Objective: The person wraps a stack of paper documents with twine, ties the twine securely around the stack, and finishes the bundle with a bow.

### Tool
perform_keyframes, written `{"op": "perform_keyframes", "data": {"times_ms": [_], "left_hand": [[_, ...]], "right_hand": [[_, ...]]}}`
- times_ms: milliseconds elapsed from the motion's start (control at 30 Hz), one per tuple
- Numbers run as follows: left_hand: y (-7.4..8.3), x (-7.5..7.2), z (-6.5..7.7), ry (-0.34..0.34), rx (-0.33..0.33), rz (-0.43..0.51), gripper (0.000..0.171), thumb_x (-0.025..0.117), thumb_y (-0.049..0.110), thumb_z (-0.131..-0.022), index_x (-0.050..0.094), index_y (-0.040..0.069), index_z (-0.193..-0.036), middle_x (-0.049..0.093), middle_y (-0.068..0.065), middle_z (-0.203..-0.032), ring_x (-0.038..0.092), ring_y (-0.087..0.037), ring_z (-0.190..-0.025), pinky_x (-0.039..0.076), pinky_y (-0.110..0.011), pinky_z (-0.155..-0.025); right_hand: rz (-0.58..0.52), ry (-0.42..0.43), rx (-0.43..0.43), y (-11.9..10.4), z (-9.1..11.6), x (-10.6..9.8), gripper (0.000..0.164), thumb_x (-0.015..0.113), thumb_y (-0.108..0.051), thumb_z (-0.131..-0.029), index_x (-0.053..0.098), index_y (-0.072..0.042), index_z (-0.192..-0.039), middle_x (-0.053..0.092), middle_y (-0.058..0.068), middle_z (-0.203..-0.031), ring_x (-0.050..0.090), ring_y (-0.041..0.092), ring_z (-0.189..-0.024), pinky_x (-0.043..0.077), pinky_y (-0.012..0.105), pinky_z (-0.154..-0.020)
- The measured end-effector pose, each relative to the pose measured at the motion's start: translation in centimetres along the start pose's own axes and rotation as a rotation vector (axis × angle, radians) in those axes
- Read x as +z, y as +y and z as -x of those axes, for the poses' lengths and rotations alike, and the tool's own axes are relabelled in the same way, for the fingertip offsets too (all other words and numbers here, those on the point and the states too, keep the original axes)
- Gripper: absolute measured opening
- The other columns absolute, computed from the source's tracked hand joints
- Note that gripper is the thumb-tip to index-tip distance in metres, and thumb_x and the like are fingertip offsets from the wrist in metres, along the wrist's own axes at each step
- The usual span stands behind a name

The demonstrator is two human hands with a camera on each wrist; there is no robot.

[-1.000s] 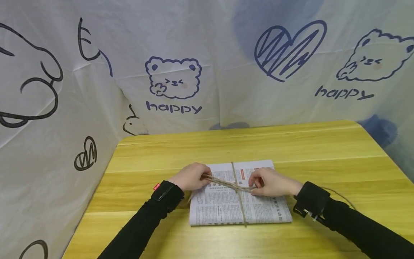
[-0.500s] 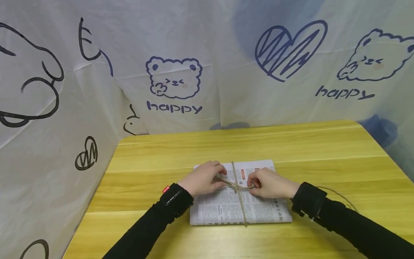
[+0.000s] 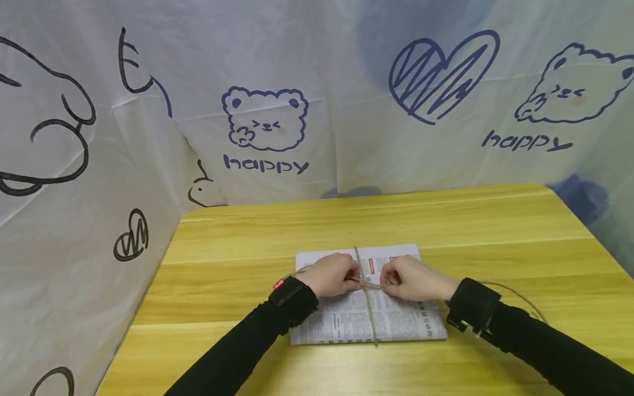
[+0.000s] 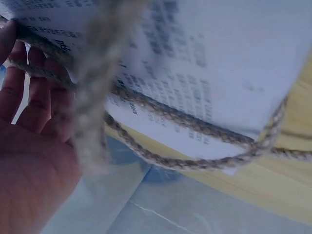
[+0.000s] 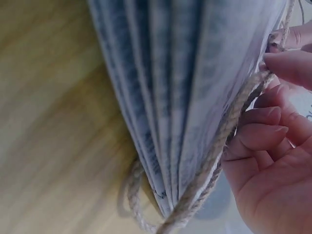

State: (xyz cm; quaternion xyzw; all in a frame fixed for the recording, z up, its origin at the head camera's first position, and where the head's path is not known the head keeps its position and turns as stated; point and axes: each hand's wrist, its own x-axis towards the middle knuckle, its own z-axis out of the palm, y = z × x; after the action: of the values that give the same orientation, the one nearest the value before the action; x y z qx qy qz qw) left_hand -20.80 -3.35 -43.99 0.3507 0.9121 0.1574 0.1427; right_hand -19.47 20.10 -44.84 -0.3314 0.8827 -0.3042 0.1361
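A folded stack of newspapers (image 3: 337,322) lies flat on the table, with jute twine (image 3: 372,319) running over its top from back to front. My left hand (image 3: 329,275) pinches twine just left of the crossing at the stack's middle. On the other side, my right hand (image 3: 416,279) pinches twine with curled fingers. In the left wrist view, strands of twine (image 4: 195,124) trail from the left hand (image 4: 39,146) past the paper's edge. The right wrist view shows layered newspaper edges (image 5: 165,97) and doubled twine (image 5: 222,139) beside the right hand (image 5: 273,156).
The yellow wood-grain table (image 3: 247,231) extends around the stack. A loose length of twine (image 3: 520,297) curves over it behind the right wrist. White cloth (image 3: 346,137) with bear and heart drawings hangs behind the table and along its left side.
My left hand has slid right along the twine, from the stack's left edge to close beside the crossing. The right hand stays nearly still, holding its twine.
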Motion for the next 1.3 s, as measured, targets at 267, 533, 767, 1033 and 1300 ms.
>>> {"op": "perform_keyframes", "data": {"times_ms": [267, 533, 767, 1033, 1300], "left_hand": [[0.7, 0.8, -0.3, -0.008, -0.02, 0.03, 0.013, 0.067, 0.026, -0.099, 0.07, 0.017, -0.09, 0.061, 0.007, -0.078, 0.049, -0.004, -0.065, 0.041, -0.019, -0.065], [0.3, 0.3, 0.1, -0.009, 0.015, 0.066, 0.01, 0.073, 0.024, -0.095, 0.072, 0.016, -0.101, 0.066, 0.004, -0.088, 0.051, -0.006, -0.072, 0.042, -0.02, -0.068], [-1.2, -0.8, 1.7, -0.002, 0.013, -0.084, 0.018, 0.071, 0.022, -0.095, 0.07, 0.015, -0.112, 0.064, 0.0, -0.1, 0.055, -0.012, -0.083, 0.048, -0.026, -0.074], [-0.8, -0.4, 1.4, 0.016, 0.038, -0.094, 0.007, 0.067, 0.02, -0.099, 0.069, 0.016, -0.093, 0.065, 0.001, -0.092, 0.054, -0.008, -0.078, 0.048, -0.024, -0.072], [0.2, 0.1, 0.6, 0.0, 0.048, -0.035, 0.012, 0.07, 0.021, -0.097, 0.066, 0.016, -0.086, 0.062, 0.005, -0.083, 0.051, -0.006, -0.073, 0.043, -0.02, -0.069]], "right_hand": [[-0.074, 0.028, 0.015, 0.4, -0.2, 0.1, 0.006, 0.07, -0.007, -0.09, 0.069, -0.011, -0.087, 0.051, -0.009, -0.065, 0.043, 0.0, -0.058, 0.04, 0.018, -0.061], [-0.1, 0.06, 0.035, 0.2, 0.1, 0.1, 0.022, 0.076, -0.007, -0.086, 0.054, -0.009, -0.089, 0.054, -0.005, -0.071, 0.048, 0.003, -0.062, 0.041, 0.019, -0.058], [-0.04, 0.036, -0.017, -0.6, 0.9, 0.0, 0.024, 0.076, -0.006, -0.084, 0.056, -0.017, -0.078, 0.048, -0.008, -0.068, 0.044, 0.002, -0.063, 0.041, 0.02, -0.064], [0.045, 0.0, -0.041, -1.3, 1.2, 0.1, 0.006, 0.076, -0.012, -0.087, 0.073, -0.017, -0.089, 0.053, -0.013, -0.066, 0.043, -0.003, -0.059, 0.042, 0.019, -0.065], [0.003, -0.007, 0.009, -1.1, 1.0, 0.3, 0.011, 0.082, -0.022, -0.084, 0.072, -0.018, -0.086, 0.057, -0.011, -0.068, 0.047, -0.002, -0.058, 0.042, 0.018, -0.06]]}}
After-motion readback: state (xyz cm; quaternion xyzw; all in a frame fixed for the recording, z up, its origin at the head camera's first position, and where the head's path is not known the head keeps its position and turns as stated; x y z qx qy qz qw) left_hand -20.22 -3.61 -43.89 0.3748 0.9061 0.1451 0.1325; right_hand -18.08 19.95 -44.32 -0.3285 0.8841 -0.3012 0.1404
